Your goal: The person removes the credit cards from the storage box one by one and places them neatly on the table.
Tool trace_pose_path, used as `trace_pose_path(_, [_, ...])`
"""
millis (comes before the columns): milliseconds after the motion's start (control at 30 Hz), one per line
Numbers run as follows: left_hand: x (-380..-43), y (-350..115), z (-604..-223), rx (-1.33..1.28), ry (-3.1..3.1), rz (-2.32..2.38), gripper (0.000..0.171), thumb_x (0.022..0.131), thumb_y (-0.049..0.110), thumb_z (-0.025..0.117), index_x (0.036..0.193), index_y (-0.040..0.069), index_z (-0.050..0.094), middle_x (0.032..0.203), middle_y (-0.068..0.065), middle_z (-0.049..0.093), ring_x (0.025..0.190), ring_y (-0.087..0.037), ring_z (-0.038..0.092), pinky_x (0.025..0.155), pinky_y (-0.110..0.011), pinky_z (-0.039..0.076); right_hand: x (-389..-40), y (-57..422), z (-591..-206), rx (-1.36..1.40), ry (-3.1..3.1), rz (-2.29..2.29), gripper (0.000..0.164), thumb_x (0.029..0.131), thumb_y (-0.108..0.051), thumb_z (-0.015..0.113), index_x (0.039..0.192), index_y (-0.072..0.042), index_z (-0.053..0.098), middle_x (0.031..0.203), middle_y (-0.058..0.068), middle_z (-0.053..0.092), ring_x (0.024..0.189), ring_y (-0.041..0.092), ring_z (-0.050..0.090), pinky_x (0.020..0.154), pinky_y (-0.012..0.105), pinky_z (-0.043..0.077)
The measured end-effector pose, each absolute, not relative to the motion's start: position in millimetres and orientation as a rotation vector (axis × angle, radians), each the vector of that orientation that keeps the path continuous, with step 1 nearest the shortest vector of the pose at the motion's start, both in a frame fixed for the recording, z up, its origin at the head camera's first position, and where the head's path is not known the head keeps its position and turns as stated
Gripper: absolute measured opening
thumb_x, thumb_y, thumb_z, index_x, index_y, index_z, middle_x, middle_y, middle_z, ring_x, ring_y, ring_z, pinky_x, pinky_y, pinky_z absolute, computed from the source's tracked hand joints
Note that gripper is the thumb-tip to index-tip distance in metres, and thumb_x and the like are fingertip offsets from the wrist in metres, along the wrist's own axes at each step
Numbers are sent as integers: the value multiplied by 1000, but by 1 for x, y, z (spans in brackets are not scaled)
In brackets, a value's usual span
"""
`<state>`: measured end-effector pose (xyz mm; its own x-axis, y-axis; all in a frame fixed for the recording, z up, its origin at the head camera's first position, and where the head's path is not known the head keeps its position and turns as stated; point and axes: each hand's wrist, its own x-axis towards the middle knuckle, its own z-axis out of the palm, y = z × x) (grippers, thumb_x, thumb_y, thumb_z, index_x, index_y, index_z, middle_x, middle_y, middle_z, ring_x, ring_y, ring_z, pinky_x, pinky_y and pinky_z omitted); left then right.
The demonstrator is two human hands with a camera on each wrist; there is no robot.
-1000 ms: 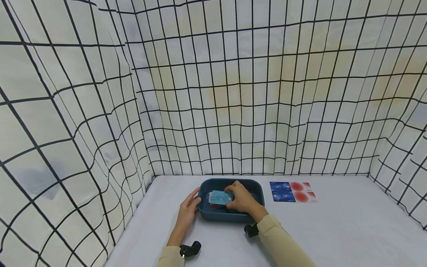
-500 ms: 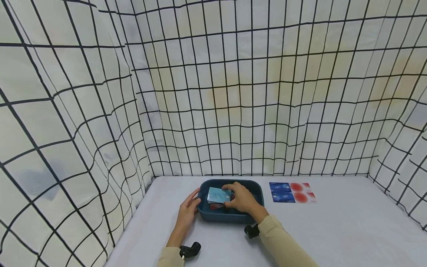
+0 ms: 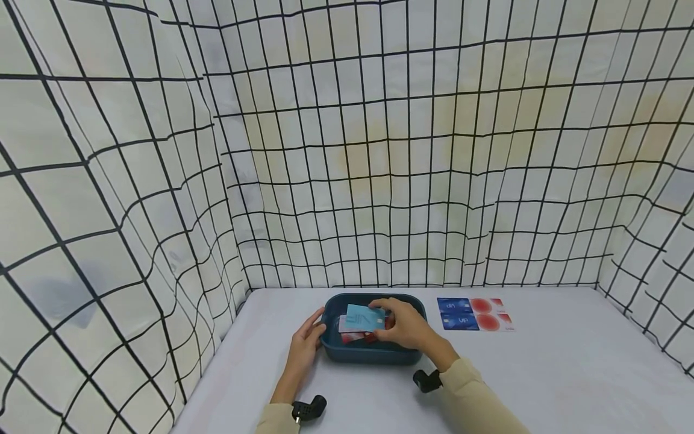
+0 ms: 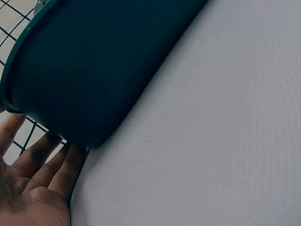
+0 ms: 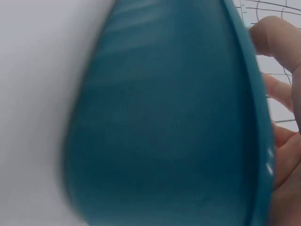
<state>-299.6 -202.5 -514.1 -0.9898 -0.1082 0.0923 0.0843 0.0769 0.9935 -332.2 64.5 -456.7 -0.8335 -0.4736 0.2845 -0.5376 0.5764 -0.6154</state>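
A dark teal plastic bin point(image 3: 374, 355) stands on the table, several cards in it. My right hand point(image 3: 405, 325) reaches over its right side and pinches a light blue card point(image 3: 364, 317) between thumb and fingers at the card's right end. Under that card lie a pale card point(image 3: 344, 327) and a red-and-white card point(image 3: 352, 338). My left hand point(image 3: 305, 345) rests at the bin's left end. In the left wrist view its extended fingers point(image 4: 66, 174) touch the outer wall. The bin's wall point(image 5: 164, 117) hides the cards in the right wrist view.
To the bin's right, blue cards point(image 3: 459, 322) and red-and-white cards point(image 3: 489, 323) lie edge to edge in a flat block on the white table point(image 3: 542, 374). Black netting point(image 3: 409, 181) over pale sheeting encloses the back and sides.
My right hand has lifted the light blue card from the pile and drawn it slightly right, exposing more of the pale and red-and-white cards. My left hand stays at the bin.
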Motion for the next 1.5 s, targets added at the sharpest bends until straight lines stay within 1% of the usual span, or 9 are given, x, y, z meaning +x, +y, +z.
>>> trace_pose_path(267, [-299,-202,-516,22,-2199,-2040,47,108,25,52,154,22,47,153,-16,53,138,-32,54,94,-22,50,-323,96,-460,935,-2663,1249,55,86,-15,80,137,-14,61,110,1,60,72,7,56,63,23,52])
trace_pose_path(433, [-299,-202,-515,17,-2195,-2045,47,107,25,52,154,21,47,153,-17,53,138,-33,54,95,-23,51,-321,109,-462,866,-2671,1380,56,86,-9,79,138,-13,58,100,4,57,68,10,57,60,24,52])
trace_pose_path(667, [-300,-203,-513,17,-2176,-2064,47,107,23,52,154,21,47,154,-18,51,139,-32,53,98,-26,52,-321,121,-460,738,-2721,1504,57,88,-8,77,140,-16,56,85,5,57,70,16,57,58,24,50])
trace_pose_path(767, [-300,-204,-513,16,-2180,-2061,47,107,23,52,154,21,47,155,-18,51,139,-33,53,100,-28,53,-320,128,-457,733,-2710,1517,57,89,-7,76,142,-14,56,95,9,60,76,17,60,61,24,52])
trace_pose_path(967, [-300,-203,-513,3,-2184,-2056,47,107,23,52,154,21,47,153,-19,52,139,-33,54,105,-37,52,-320,145,-454,790,-2653,1596,57,91,-7,73,144,-6,52,124,19,62,95,23,66,81,27,59])
trace_pose_path(1067, [-300,-203,-513,-10,-2190,-2046,47,107,21,52,155,20,47,153,-19,52,140,-34,53,109,-44,50,-321,154,-455,834,-2621,1615,59,92,-8,73,145,-1,50,127,22,63,99,24,66,84,25,59])
trace_pose_path(1233, [-301,-202,-513,1,-2196,-2038,48,107,22,52,154,20,47,153,-18,53,140,-34,52,111,-48,47,-320,169,-458,850,-2606,1655,60,94,-9,72,148,1,47,130,23,61,99,19,66,83,22,58])
trace_pose_path(1367, [-302,-202,-513,2,-2192,-2042,48,107,23,53,154,20,47,153,-19,53,140,-34,52,110,-47,48,-320,180,-461,893,-2603,1714,62,95,-9,71,150,1,45,123,21,62,94,19,66,77,22,58])
trace_pose_path(1500, [-301,-203,-514,10,-2189,-2046,47,107,23,53,154,21,48,152,-18,54,139,-33,53,106,-40,51,-318,190,-464,892,-2630,1712,62,96,-9,71,151,0,44,120,19,63,90,19,66,71,26,57])
